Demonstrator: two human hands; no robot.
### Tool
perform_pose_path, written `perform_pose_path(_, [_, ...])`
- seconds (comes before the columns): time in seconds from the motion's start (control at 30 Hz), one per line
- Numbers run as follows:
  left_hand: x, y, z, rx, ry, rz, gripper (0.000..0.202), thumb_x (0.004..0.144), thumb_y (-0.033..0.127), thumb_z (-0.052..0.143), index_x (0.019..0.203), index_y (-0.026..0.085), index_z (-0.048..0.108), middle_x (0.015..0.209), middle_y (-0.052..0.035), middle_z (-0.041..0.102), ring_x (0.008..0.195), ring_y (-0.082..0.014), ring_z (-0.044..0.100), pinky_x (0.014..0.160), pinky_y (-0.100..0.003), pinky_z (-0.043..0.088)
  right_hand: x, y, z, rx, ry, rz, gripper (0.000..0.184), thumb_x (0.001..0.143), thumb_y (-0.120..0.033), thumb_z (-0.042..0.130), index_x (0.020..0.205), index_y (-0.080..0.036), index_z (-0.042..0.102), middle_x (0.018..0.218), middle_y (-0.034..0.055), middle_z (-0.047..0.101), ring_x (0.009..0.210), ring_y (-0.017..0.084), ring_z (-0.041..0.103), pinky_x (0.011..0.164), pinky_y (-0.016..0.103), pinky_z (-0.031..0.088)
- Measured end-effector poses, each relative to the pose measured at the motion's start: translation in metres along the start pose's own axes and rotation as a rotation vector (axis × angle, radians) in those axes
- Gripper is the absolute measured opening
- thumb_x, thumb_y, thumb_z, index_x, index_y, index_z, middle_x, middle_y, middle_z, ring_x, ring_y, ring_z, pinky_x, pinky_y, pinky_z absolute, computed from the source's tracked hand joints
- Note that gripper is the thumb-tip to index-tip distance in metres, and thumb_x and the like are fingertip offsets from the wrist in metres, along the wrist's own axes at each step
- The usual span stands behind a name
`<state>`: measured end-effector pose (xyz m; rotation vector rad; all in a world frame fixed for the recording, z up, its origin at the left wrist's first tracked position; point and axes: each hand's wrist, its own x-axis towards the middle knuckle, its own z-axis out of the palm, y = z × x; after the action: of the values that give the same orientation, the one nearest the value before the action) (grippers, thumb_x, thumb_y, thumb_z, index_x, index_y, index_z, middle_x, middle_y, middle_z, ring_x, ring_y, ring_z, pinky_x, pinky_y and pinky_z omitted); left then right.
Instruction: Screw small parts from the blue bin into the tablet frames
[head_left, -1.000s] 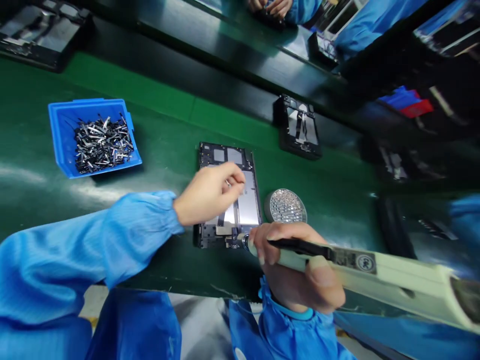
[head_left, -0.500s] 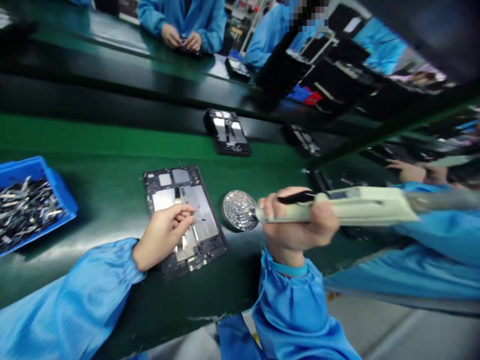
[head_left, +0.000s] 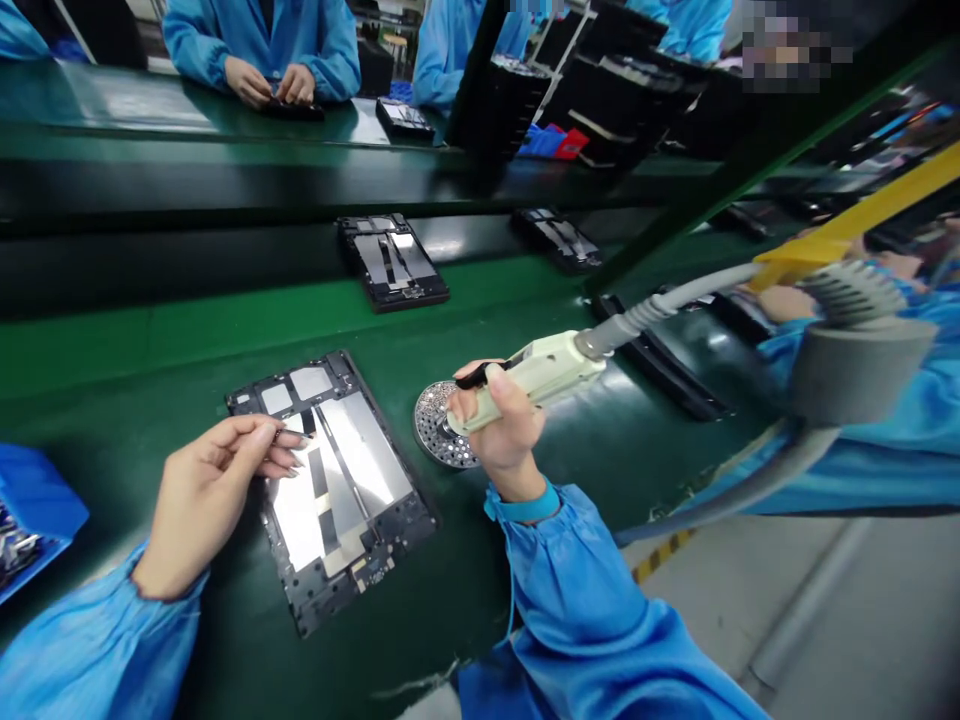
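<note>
My right hand grips a pale green electric screwdriver by its body, the thumb beside its black lever. Its front end is over a round metal dish with a dotted, shiny surface; the tip is hidden. My left hand pinches a small thin dark piece, too small to name, above the upper left part of an opened tablet. The tablet lies flat on the green bench, silver plates and dark ribbon strips showing. The dish is to its right.
A blue bin of small parts stands at the left edge. Two more opened devices, one at centre and one further right, lie beyond. A grey cable trails from the screwdriver. Across the bench, a co-worker's hands handle a dark device.
The view has shifted, and the tablet and bin appear further left and lower. My right hand has tilted the screwdriver and brought it over the dish. My left hand is now nearer the tablet's left edge.
</note>
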<state>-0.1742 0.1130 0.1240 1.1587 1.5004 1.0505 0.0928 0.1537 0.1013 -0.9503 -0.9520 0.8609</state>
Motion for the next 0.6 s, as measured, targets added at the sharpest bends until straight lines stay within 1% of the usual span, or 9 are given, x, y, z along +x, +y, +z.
perform_pose_path(0.1, [0.003,0.000,-0.003,-0.027,0.046,0.020,0.043,0.078,0.056,0.084,0.091,0.018,0.068,0.087,-0.0117,0.080,0.065,-0.0224,0.069,0.059,-0.034,0.059,0.000,0.001,0.000,0.007,-0.004,0.007,0.033,0.080,-0.058,0.076,0.076,-0.025,0.072,0.041,-0.0069,0.047,0.036,0.012,0.045,0.041,0.030,0.046])
perform_pose_path(0.2, [0.007,-0.003,-0.006,-0.067,0.084,0.018,0.040,0.076,0.047,0.086,0.099,0.021,0.067,0.089,-0.0095,0.081,0.067,-0.0230,0.070,0.056,-0.032,0.056,0.000,0.002,-0.001,0.021,-0.009,-0.001,0.032,0.081,-0.057,0.076,0.075,-0.026,0.073,0.041,-0.0065,0.047,0.035,0.012,0.044,0.038,0.030,0.044])
perform_pose_path(0.3, [0.011,-0.007,-0.009,-0.031,0.117,0.047,0.039,0.079,0.047,0.084,0.103,0.020,0.070,0.097,-0.0110,0.081,0.070,-0.0227,0.070,0.057,-0.032,0.054,0.000,0.002,-0.002,0.021,-0.026,-0.010,0.033,0.082,-0.059,0.076,0.076,-0.027,0.073,0.042,-0.0062,0.046,0.034,0.012,0.043,0.037,0.031,0.042])
perform_pose_path(0.4, [0.014,-0.008,-0.012,0.000,0.155,0.089,0.037,0.078,0.048,0.083,0.097,0.018,0.072,0.097,-0.0114,0.080,0.068,-0.0204,0.067,0.056,-0.031,0.051,0.001,0.002,-0.003,-0.003,-0.063,-0.021,0.035,0.083,-0.062,0.074,0.077,-0.028,0.071,0.042,-0.0059,0.044,0.035,0.013,0.043,0.038,0.033,0.044])
perform_pose_path(0.5, [0.019,-0.008,-0.016,0.039,0.187,0.104,0.033,0.077,0.046,0.081,0.093,0.018,0.074,0.085,-0.0064,0.076,0.056,-0.0145,0.057,0.053,-0.028,0.047,0.000,0.005,-0.003,-0.013,-0.063,-0.042,0.036,0.085,-0.062,0.074,0.076,-0.028,0.070,0.042,-0.0058,0.043,0.035,0.014,0.044,0.039,0.034,0.044])
perform_pose_path(0.6, [0.029,-0.010,-0.021,0.065,0.226,0.066,0.029,0.074,0.041,0.079,0.091,0.017,0.075,0.070,-0.0005,0.068,0.049,-0.0107,0.049,0.049,-0.024,0.039,-0.001,0.007,-0.002,-0.006,-0.031,-0.040,0.036,0.082,-0.062,0.075,0.074,-0.027,0.071,0.042,-0.0056,0.044,0.035,0.015,0.043,0.039,0.036,0.043])
